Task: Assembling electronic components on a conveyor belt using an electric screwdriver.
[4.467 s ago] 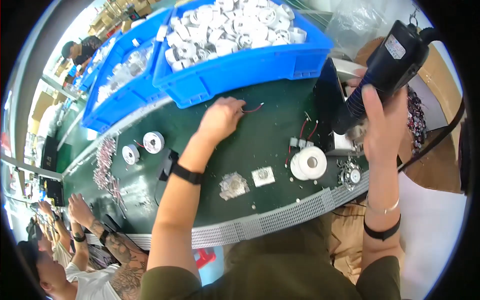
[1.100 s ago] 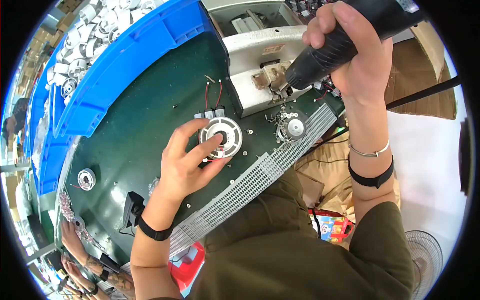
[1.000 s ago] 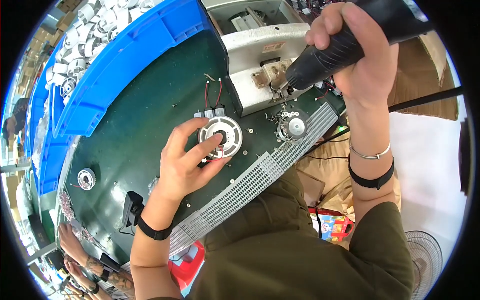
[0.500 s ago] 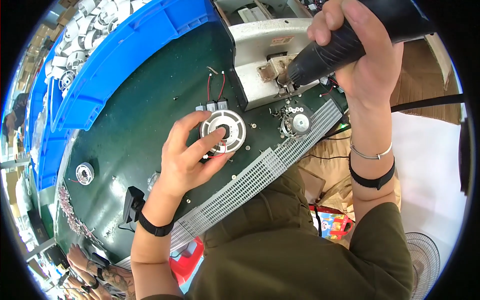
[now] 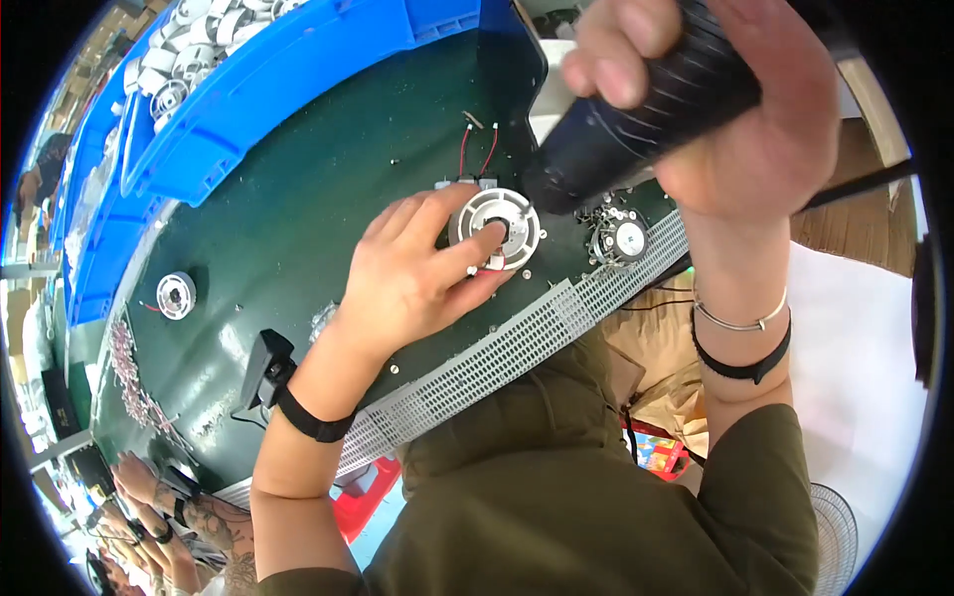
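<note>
My left hand (image 5: 412, 263) is closed round a round white housing (image 5: 531, 235) on the green bench, with the index finger on its centre. A short red wire with a white plug shows near the thumb. My right hand (image 5: 775, 149) grips a black electric screwdriver (image 5: 646, 114), tilted down to the left. Its tip is over the housing's upper right rim; whether it touches a screw I cannot tell. Just behind the housing lie small motors (image 5: 487, 184) with red wires. Right of it sits a round silver holder (image 5: 630, 239) with loose screws clustered round it.
A blue bin (image 5: 288, 89) full of white ring-shaped parts (image 5: 189, 60) stands at the back left. Another round housing (image 5: 176, 296) and a pile of thin wires (image 5: 129, 368) lie on the left. A perforated strip (image 5: 517, 343) lines the near edge. Another person's hands (image 5: 139, 482) show lower left.
The screwdriver has come away from the metal machine, down and left to the housing's rim. My left hand still holds the housing. The whole view has shifted, bringing the bench items rightward.
</note>
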Tool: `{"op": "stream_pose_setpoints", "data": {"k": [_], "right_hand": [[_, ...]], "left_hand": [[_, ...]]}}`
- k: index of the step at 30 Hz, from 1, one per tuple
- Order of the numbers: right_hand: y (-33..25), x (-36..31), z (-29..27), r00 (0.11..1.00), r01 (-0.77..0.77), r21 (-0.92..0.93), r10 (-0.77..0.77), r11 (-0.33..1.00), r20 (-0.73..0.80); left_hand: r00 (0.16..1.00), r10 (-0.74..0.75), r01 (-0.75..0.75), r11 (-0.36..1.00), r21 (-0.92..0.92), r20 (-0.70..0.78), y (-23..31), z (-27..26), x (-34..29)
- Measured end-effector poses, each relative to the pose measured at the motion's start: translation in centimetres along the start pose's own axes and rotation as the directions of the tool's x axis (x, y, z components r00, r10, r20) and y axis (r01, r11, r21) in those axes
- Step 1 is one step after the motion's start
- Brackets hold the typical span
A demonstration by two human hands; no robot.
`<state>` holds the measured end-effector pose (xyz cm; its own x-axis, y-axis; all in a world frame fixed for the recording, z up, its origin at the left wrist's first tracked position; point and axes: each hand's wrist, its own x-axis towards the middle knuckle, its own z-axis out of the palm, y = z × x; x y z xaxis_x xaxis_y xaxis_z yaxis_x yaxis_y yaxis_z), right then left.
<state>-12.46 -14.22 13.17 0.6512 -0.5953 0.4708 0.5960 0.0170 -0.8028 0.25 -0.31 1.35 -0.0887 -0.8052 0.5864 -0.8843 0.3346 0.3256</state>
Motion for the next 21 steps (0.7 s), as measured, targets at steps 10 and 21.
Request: {"op": "stream_pose_setpoints", "data": {"k": [10, 21], "right_hand": [[1.0, 0.1, 0.7, 1.0, -0.012, -0.14, 0.015, 0.99, 0.019], [1.4, -0.2, -0.1, 0.996, 0.03, -0.134, -0.019, 0.991, 0.082]], "left_hand": [[1.0, 0.003, -0.003, 1.0, -0.004, -0.019, -0.1, 0.3, -0.4], [0.999, -0.004, 0.002, 1.0, -0.022, -0.049, -0.2, 0.6, -0.7]]}}
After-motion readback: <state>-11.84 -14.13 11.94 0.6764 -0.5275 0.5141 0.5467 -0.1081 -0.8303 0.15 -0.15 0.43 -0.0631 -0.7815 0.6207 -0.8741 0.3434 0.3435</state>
